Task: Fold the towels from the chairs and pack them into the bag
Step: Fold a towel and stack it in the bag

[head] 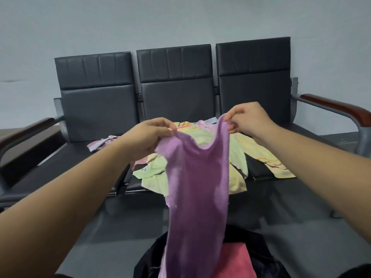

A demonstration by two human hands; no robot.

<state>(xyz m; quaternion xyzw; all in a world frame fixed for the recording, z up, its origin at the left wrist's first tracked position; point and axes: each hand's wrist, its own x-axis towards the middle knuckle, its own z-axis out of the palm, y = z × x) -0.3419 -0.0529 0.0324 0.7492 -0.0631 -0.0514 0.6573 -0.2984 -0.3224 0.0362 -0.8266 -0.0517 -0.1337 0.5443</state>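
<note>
Pale grey wall (180,17), dark glossy floor (112,233); a black three-seat bench (176,93) against the wall carries a loose heap of yellow and green towels (236,153). The purple towel (196,197) hangs above the open black bag (261,249), which holds a pink towel (234,259). Left hand (146,137) and right hand (249,121) each keep a pinch grip on its top edge.

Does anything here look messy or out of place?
Yes: the unfolded towels lie in a crumpled heap on the chairs, some drooping over the seat's front edge; a striped towel sits apart on the left seat.
</note>
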